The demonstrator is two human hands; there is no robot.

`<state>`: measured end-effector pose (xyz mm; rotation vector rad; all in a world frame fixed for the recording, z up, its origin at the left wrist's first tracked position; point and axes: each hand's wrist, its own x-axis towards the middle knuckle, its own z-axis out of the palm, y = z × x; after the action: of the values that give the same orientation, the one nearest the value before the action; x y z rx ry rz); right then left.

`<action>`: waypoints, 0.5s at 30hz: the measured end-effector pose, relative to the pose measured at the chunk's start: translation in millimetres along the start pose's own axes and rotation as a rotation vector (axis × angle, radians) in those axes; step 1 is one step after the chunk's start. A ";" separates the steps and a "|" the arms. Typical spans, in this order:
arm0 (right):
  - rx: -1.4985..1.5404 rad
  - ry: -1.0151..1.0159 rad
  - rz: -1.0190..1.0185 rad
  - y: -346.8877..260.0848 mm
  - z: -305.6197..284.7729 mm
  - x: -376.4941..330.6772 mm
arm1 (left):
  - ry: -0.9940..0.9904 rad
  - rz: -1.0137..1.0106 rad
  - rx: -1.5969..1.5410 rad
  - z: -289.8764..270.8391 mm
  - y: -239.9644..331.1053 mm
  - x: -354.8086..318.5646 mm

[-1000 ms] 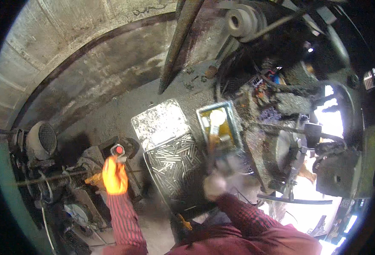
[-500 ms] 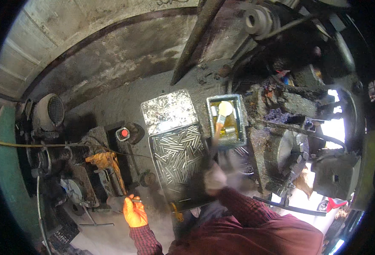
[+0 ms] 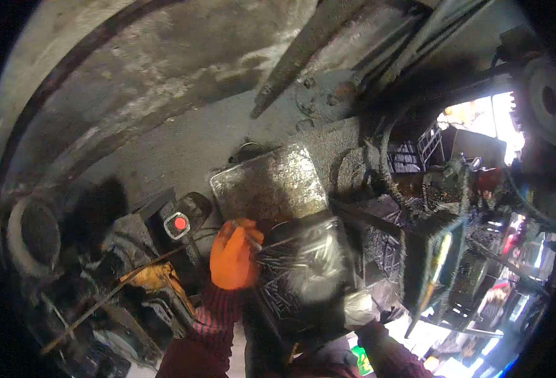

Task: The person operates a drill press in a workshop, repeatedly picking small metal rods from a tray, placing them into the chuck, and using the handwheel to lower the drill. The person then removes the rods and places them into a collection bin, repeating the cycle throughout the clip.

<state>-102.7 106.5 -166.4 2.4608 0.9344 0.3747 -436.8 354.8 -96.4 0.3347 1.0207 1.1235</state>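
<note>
Well, nearest the body come two dark-red sleeves with black patterning (image 3: 220, 318), and the two hands they lead to are well apart. The right hand, in a pale whitish glove (image 3: 359, 308), is beside the near right corner of the tray; it is too blurred to tell whether its fingers close on anything. The left hand, in a bright orange glove (image 3: 254, 239), is at the tray's left side, its fingers bent together – apparently pinching one short grey metal pin (image 3: 253, 244) by the fingertips, a hold that probably suits so slim a piece.

Between the hands is one dark, shallow rectangular tray (image 3: 307, 322) with loose, silvery metal pins (image 3: 278, 269) scattered inside, too many and too smeared to count. It probably sits in front of the body so that both hands can reach it. One worn, silver-and-brown metal plate (image 3: 266, 184) adjoins its far edge, perhaps its lid opened back.

To the left, one crumpled orange-yellow cloth-like piece (image 3: 155, 278) lies over dark machinery, near one long thin rod (image 3: 104, 303). Farther on is one round red button in a pale frame (image 3: 179, 223), presumably placed within the left arm's reach. Farthest off, one thick dark beam (image 3: 300, 57) slants against the stained wall (image 3: 145, 82)
</note>
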 end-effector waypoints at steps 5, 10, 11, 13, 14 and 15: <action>1.190 -0.705 -0.070 0.5 -51.7 16.5 | -0.216 -0.005 0.003 43.0 19.1 78.4; 1.016 -0.645 -0.108 -6.8 -81.2 27.3 | -0.336 -0.060 0.233 82.8 34.2 145.2; 1.003 -0.622 -0.057 -12.8 -87.3 28.0 | -0.330 -0.128 0.227 91.4 31.0 159.5; 0.979 -0.592 0.043 -24.8 -101.4 33.0 | -0.378 0.103 0.360 121.0 13.4 202.9; 1.153 -0.697 0.392 -29.0 -108.5 39.2 | -0.420 0.293 0.436 136.6 3.4 228.6; 1.143 -0.721 0.445 -36.2 -114.5 41.0 | -0.423 0.506 0.661 150.3 -6.2 254.4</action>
<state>-139.5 196.5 -84.8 3.3460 0.2460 -1.1770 -295.8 609.1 -149.0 1.3624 0.9215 1.0591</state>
